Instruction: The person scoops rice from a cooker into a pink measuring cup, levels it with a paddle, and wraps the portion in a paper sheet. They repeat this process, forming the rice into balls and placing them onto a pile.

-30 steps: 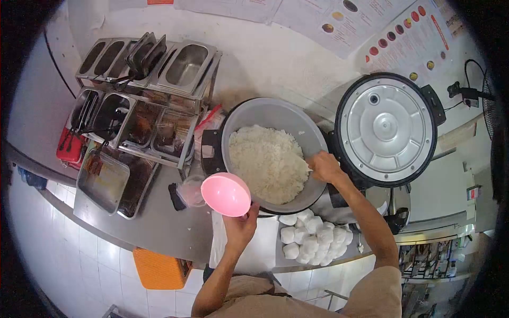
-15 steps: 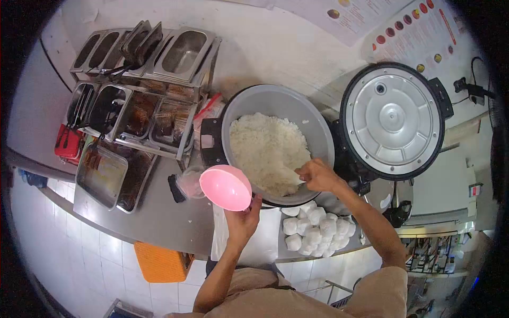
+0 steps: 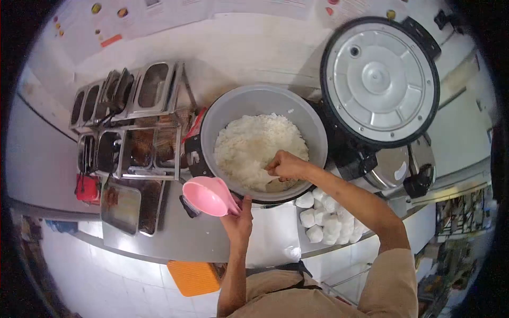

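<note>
My left hand [image 3: 237, 220] grips a pink plastic bowl [image 3: 204, 196] by its side, left of the pot's near rim. The bowl is tilted with its mouth up and leftward, and a second pink edge shows beside my fingers. Inside the large grey pot [image 3: 318, 132], my right hand [image 3: 288, 165] is closed on a white rice paddle [image 3: 272, 175], its blade low against the rice. White cooked rice [image 3: 249, 140] is heaped in the pot, with a lower patch near my right hand.
The pot's round metal lid [image 3: 375, 77] stands raised at the right. White wrapped balls [image 3: 331, 222] are piled beside a white sheet [image 3: 273, 233] on the counter's near side. At left, a rack holds metal food pans [image 3: 154, 87]. An orange stool [image 3: 193, 278] stands below.
The view has shifted. My right hand has moved left and inward over the rice with the paddle. The pink bowl has turned in my left hand, showing a second pink edge.
</note>
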`<state>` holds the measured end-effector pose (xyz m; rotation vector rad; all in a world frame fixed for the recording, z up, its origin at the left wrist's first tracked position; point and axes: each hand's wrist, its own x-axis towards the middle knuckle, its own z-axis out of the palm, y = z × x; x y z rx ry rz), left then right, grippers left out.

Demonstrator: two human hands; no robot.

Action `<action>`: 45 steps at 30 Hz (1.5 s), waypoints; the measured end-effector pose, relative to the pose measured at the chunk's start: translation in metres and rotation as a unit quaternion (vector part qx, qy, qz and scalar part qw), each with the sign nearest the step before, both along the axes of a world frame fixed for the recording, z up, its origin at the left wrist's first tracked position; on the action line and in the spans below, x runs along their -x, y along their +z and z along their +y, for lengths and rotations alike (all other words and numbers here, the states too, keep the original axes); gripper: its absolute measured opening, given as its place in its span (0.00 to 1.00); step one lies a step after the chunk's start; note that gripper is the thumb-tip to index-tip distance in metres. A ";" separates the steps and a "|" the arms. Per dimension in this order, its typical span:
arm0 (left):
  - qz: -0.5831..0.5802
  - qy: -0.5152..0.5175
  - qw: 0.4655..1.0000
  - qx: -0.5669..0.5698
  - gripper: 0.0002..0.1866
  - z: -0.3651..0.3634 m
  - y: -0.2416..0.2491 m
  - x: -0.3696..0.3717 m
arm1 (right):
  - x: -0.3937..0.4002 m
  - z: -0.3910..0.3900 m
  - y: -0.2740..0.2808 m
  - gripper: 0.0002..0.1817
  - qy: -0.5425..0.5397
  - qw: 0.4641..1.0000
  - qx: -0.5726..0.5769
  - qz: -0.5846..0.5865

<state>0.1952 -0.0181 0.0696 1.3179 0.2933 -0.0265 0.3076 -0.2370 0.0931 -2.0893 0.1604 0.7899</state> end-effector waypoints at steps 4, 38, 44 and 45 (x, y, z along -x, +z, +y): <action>-0.023 0.018 1.000 -0.002 0.17 -0.001 0.008 -0.002 | -0.015 0.012 0.011 0.10 -0.026 0.997 -0.050 -0.051; 0.006 0.021 0.997 0.071 0.15 0.001 0.000 -0.004 | -0.030 0.016 0.011 0.18 -0.044 0.994 0.101 0.013; 0.004 0.009 0.999 0.035 0.14 0.003 -0.002 -0.004 | -0.060 0.053 -0.019 0.18 0.031 0.999 0.012 -0.042; -0.010 0.010 0.999 0.030 0.14 0.004 -0.003 -0.004 | -0.061 0.057 -0.013 0.18 0.036 0.999 -0.021 -0.034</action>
